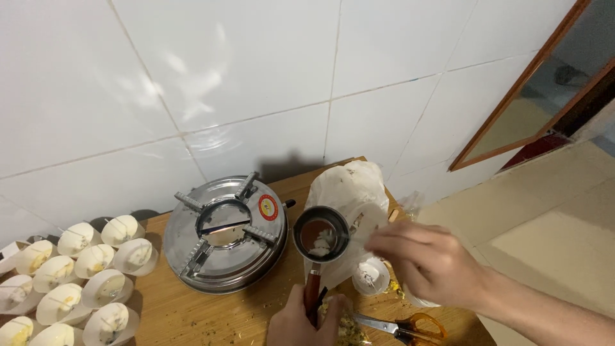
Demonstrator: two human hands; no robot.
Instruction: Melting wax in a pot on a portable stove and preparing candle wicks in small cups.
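White glossy wall tiles behind, wooden desk (192, 314) below, tan floor and a wood-framed door to the right.

Round stainless stove (224, 234) with four pot supports near the middle of the desk, close to the wall. Just right of it, small metal melting pot (321, 234) held above the desk, over a white plastic bag (349, 186); dark inside, with a white lump at the bottom. Reddish wooden handle (311, 291) running down from the pot toward the lower edge.

Left hand (304, 323) at the bottom edge, fingers wrapped shut around that handle. Right hand (430, 263) coming in from the right, blurred, just beside the pot rim; fingers (384, 238) drawn together toward the rim as if pinching, but whether anything sits between them cannot be told.

Small white cup (371, 275) under the right hand, on the desk beside the bag. Orange-handled scissors (400, 328) lying at the lower edge, blades pointing left. Yellowish crumbs scattered around the left hand. Rows of small white paper cups (96, 288) with pale filling and thin sticks across them filling the left end of the desk.
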